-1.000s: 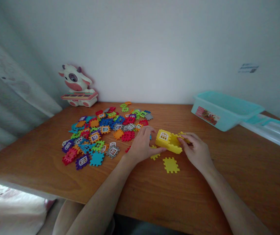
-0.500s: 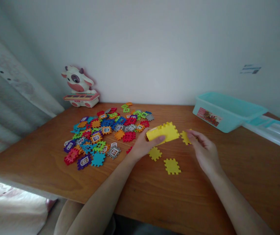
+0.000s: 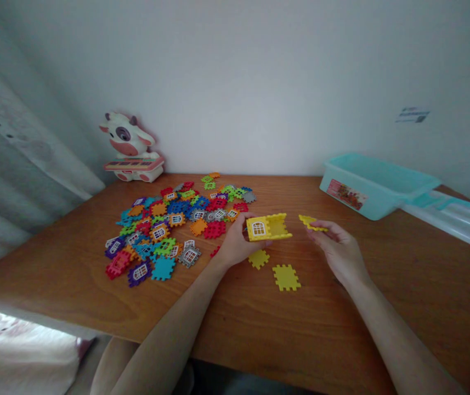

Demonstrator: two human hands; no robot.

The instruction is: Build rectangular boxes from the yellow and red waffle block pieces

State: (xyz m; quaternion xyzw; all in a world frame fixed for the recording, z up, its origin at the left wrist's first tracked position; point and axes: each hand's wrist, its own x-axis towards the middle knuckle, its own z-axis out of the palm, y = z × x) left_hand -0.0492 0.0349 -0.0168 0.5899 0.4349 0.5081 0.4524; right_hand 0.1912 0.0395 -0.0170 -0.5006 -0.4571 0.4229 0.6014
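Note:
My left hand (image 3: 237, 241) is closed around a yellow block structure (image 3: 276, 227) made of joined interlocking tiles, held above the table. A white arched window (image 3: 258, 228) fills its near left face, and the right part of that side shows a hollow inside. My right hand (image 3: 337, 244) pinches a single yellow tile (image 3: 307, 221), tilted nearly edge-on, a short gap to the right of the structure. On the table below lie a square yellow tile (image 3: 286, 277) and another yellow tile (image 3: 258, 258), the latter partly behind my left hand.
A spread of colourful interlocking tiles (image 3: 163, 267) covers the table's left middle. Against the wall stands a cow-shaped toy keyboard (image 3: 134, 164). At the right back are a turquoise bin (image 3: 344, 195) and a clear lid (image 3: 457, 219). A curtain (image 3: 33, 153) hangs at left.
The yellow structure has been turned, so its window face and hollow side now show. The tile in my right hand has tipped edge-on and moved slightly up, away from the structure.

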